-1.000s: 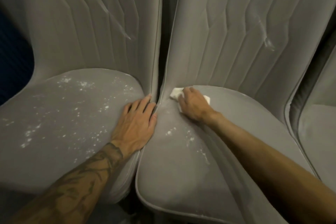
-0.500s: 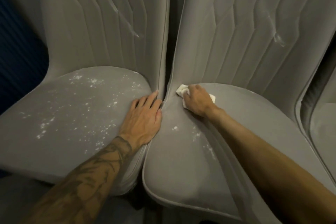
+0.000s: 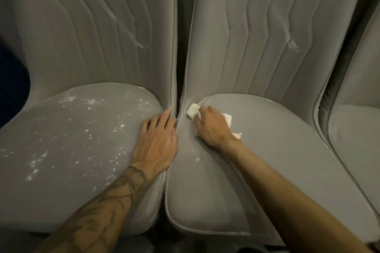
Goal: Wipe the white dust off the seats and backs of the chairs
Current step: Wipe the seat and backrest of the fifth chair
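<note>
Pressing white cloth (image 3: 192, 110) at middle seat (image 3: 287, 150) edge, right hand (image 3: 212, 127) fingers seemingly curled on it, left hand (image 3: 157, 141) fingers flat, together

right hand (image 3: 211, 127) pressing white cloth (image 3: 193, 110) on seat (image 3: 277, 150), left hand (image 3: 157, 141) flat

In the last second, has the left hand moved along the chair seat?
No. The left hand lies flat on the dusty left seat, fingertips at the gap between the chair backs, as before; only the camera shifted.
</note>
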A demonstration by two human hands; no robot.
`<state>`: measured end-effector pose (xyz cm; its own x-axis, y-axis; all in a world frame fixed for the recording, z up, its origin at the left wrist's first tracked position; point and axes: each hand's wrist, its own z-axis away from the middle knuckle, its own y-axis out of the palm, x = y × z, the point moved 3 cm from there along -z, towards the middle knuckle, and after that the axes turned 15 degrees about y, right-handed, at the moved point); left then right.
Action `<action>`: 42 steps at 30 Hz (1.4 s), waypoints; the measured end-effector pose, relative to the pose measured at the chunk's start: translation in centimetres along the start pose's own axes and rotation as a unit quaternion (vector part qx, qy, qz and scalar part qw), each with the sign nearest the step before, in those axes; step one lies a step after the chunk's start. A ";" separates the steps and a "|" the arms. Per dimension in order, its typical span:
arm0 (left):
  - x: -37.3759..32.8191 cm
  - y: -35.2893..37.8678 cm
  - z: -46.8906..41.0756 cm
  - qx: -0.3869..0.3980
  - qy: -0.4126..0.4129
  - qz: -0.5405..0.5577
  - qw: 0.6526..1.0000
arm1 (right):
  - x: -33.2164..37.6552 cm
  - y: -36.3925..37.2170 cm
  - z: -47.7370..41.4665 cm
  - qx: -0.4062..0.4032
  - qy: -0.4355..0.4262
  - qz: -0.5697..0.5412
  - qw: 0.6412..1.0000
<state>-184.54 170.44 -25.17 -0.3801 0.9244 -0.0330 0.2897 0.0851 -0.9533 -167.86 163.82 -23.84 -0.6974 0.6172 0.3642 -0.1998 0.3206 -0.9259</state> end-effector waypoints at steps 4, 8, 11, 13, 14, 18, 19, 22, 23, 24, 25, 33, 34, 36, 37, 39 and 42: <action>0.1 0.2 0.0 0.033 0.008 0.000 0.999 | 1.0 0.4 6.8 0.049 -0.136 -0.043 0.989; 0.0 -0.2 0.1 0.028 0.004 0.002 1.000 | -2.4 -2.1 3.3 0.022 -0.040 -0.004 0.999; 0.0 -0.5 0.2 0.013 0.013 -0.002 1.000 | -4.6 -3.0 1.0 -0.009 0.103 0.027 0.994; 0.0 -0.4 0.2 0.009 0.016 -0.009 1.000 | -3.3 -2.0 2.0 -0.025 0.110 0.029 0.993; 0.0 -0.3 0.2 0.010 0.017 -0.009 1.000 | -2.0 -1.3 3.1 -0.026 0.083 0.017 0.996; 0.0 -0.4 0.4 0.014 0.022 -0.004 1.000 | 0.9 -0.1 7.2 0.034 -0.044 0.000 0.998; 0.0 -0.5 0.5 0.014 0.021 -0.004 1.000 | 0.1 -0.9 6.9 0.036 -0.044 0.010 0.998; -0.1 -0.7 0.4 0.012 0.022 0.001 1.000 | -4.2 -3.4 4.7 0.021 0.057 0.041 0.997; -0.2 -0.8 0.4 0.012 0.021 0.000 1.000 | -5.7 -4.3 4.2 0.011 0.111 0.041 0.993; -0.2 -0.7 0.4 0.014 0.020 0.000 1.000 | -6.7 -4.8 4.0 -0.006 0.157 0.042 0.987; -0.2 -0.7 0.4 0.014 0.019 0.000 1.000 | -6.9 -4.8 4.3 -0.022 0.193 0.045 0.980; 0.0 -0.2 0.3 -0.003 0.024 -0.004 1.000 | -2.5 -2.6 9.0 -0.018 0.039 0.020 0.999; 0.0 -0.2 0.3 -0.001 0.025 -0.006 1.000 | -4.2 -3.5 8.6 -0.027 0.067 0.019 0.997; -0.1 -0.4 0.2 0.005 0.025 -0.003 1.000 | -7.9 -5.5 7.8 -0.049 0.166 0.020 0.985; -0.1 -0.4 0.1 0.008 0.022 -0.001 1.000 | -9.3 -6.1 7.9 -0.066 0.218 0.019 0.974; -0.2 -0.4 0.0 0.011 0.018 0.004 1.000 | -9.2 -5.9 8.7 -0.102 0.263 0.021 0.959; -0.1 -0.4 -0.1 0.006 0.014 0.006 1.000 | -3.3 -2.8 10.6 -0.091 0.164 -0.011 0.982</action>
<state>-184.53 170.30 -24.77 -0.3523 0.9351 -0.0370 0.2835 0.0690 -0.9565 -172.27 153.28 -23.53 -0.4298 0.7968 0.4248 -0.0663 0.4413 -0.8949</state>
